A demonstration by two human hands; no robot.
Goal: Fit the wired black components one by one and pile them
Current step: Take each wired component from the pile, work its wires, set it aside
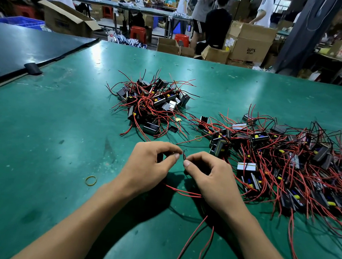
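Together, both hands [183, 170] pinching wire ends [184, 154]

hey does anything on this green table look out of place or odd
Mostly no. A few strays lie apart from the two piles: a yellow rubber band left of the left hand, another band between the piles, and a small black cap beside the far pile. The right hand pinches wire ends.

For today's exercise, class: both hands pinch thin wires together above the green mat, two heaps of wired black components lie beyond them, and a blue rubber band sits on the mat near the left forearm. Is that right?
One detail is wrong: the rubber band is yellow, not blue, as the head view shows. The rest stands: the left hand and right hand pinch thin wires above the green mat, with two heaps beyond.
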